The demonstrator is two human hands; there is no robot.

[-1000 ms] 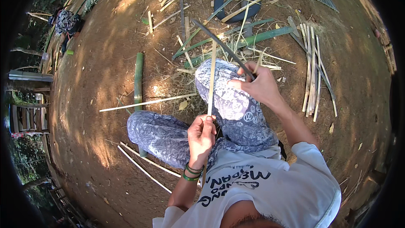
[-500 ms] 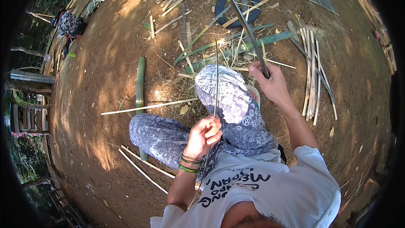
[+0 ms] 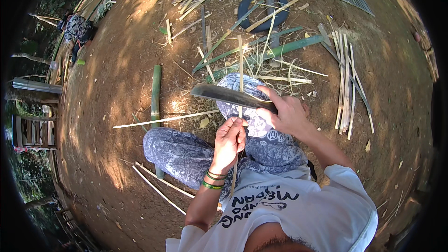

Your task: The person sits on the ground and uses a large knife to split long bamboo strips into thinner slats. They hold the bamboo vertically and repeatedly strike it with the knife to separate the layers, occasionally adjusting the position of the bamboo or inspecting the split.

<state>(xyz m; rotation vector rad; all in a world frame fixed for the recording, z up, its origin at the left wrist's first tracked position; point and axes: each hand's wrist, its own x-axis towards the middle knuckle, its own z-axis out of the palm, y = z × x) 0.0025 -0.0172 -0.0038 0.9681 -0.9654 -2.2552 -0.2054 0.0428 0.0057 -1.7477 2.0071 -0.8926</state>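
Note:
My left hand [image 3: 229, 141] is closed around a thin pale bamboo strip [image 3: 241, 60], which runs from my lap up past my raised knee. In my right hand [image 3: 288, 114] is a machete [image 3: 228, 95] with a dark, broad blade; its handle is hidden in the grip. The blade lies across the strip just above my left hand, its tip pointing left. Whether its edge touches the strip I cannot tell. My right index finger stretches along the blade's back end.
A green bamboo pole [image 3: 156, 93] lies to the left. Split green bamboo [image 3: 298, 45] and shavings are scattered ahead, near a black rubber ring [image 3: 243, 7]. Pale strips [image 3: 345, 84] lie bundled on the right. Another person [image 3: 77, 30] is at the far left.
The machete has swung down from pointing ahead to lying leftward across the strip. My right hand has moved inward and lower. The strip has turned its broad face up.

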